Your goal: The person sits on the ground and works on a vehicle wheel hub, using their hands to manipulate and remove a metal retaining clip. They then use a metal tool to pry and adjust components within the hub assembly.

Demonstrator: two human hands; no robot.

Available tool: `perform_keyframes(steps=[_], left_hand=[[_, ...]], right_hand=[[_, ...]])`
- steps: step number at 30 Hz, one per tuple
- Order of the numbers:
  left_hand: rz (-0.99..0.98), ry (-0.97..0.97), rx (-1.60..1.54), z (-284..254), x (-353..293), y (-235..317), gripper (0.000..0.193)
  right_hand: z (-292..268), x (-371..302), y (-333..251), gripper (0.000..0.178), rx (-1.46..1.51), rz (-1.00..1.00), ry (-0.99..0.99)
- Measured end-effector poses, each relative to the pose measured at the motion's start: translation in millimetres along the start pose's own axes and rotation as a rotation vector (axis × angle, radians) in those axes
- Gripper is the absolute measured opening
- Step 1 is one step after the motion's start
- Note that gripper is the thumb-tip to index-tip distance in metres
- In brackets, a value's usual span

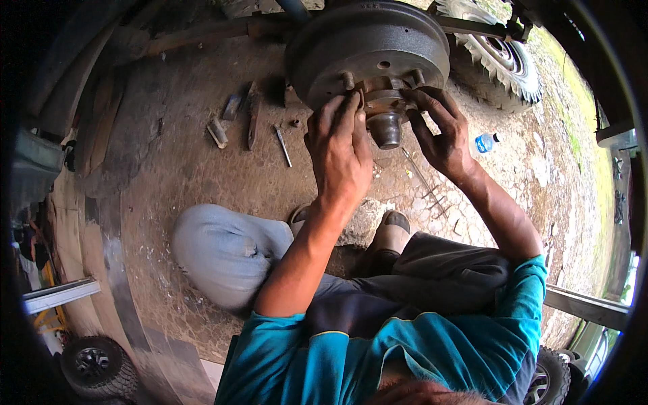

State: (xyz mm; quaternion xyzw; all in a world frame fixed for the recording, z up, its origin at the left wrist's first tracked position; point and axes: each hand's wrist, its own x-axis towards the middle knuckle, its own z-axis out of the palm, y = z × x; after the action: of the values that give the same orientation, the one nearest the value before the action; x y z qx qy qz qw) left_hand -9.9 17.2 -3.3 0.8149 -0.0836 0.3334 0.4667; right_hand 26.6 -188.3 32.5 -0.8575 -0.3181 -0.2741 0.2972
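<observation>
A dark brake drum (368, 50) is mounted on the axle in front of me, with studs standing out of its face. At its centre, a metal wheel hub (383, 101) ends in a rounded cap (385, 131) pointing toward me. My left hand (339, 145) has its fingers closed at the hub's left edge, beside a stud (347, 81). On the opposite side, the thumb and fingers of my right hand (442, 131) grip the hub's right edge, just below another stud (418, 76). My fingers hide part of both edges.
On the ground to the left lie a short metal cylinder (217, 133), a long dark tool (254, 121) and a slim metal rod (283, 146). A blue container (484, 142) and thin rods (422, 177) lie to the right. A treaded tyre (496, 74) stands behind the drum.
</observation>
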Motion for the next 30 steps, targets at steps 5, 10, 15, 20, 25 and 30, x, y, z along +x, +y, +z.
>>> perform_keyframes(steps=[5,10,15,20,25,30], left_hand=[[-0.061,-0.039,-0.004,7.0,6.5,-5.2,0.032],[-0.050,-0.045,0.008,3.6,14.9,-0.8,0.035],[-0.015,-0.033,0.007,0.6,1.5,1.7,0.035],[-0.023,-0.031,-0.017,7.2,7.7,2.3,0.035],[-0.034,-0.048,0.034,5.5,10.8,4.6,0.035],[-0.007,-0.034,0.041,4.2,7.8,7.5,0.035]], right_hand=[[-0.6,3.4,1.1,0.045,0.023,0.010,0.002],[-1.9,1.4,2.4,0.044,0.042,0.020,-0.018],[-2.1,-1.5,1.7,0.041,-0.006,-0.004,-0.032],[-0.3,1.9,2.9,0.043,0.026,0.009,0.006],[1.0,2.8,3.0,0.042,0.067,0.017,0.025],[-0.9,-0.2,1.0,0.038,-0.018,-0.013,-0.015]])
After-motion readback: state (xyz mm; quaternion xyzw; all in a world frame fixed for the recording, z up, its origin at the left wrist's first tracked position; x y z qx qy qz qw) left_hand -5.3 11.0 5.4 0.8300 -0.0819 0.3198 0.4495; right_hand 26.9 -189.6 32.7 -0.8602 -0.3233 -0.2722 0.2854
